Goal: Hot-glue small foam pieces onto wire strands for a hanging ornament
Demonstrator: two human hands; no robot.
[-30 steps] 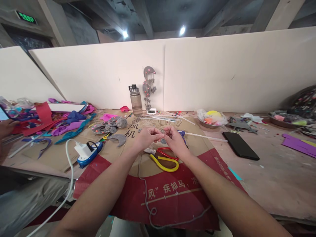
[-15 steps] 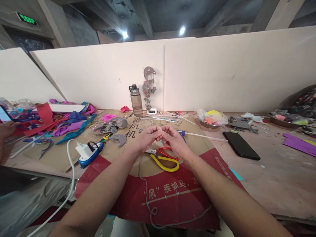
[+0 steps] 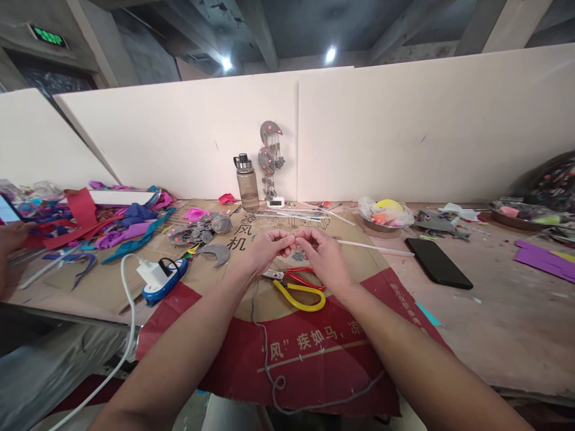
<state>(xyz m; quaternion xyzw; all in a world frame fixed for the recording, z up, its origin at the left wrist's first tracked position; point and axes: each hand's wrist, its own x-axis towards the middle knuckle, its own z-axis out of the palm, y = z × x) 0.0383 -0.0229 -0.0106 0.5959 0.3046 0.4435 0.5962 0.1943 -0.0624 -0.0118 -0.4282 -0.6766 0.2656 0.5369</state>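
My left hand (image 3: 271, 250) and my right hand (image 3: 320, 254) meet fingertip to fingertip above the cardboard, both pinched. What sits between the fingertips is too small to make out. A grey yarn (image 3: 266, 353) runs down from near my left hand, loops once and trails over the red part of the cardboard (image 3: 332, 383). Just below the hands lie scissors with yellow handles (image 3: 300, 297) and a red-handled tool (image 3: 304, 277). A small grey piece (image 3: 297, 256) shows on the cardboard between my hands.
Grey felt crescent (image 3: 217, 254), felt pieces and a yarn ball (image 3: 221, 223) lie left of centre. A bottle (image 3: 247, 185) stands by the white panel. Farther left are a blue power socket (image 3: 165, 281) and a person's hand (image 3: 13, 236). A phone (image 3: 438, 263) lies right.
My right hand has shifted slightly right, opening a small gap between the palms where the grey piece shows. The fingertips remain together.
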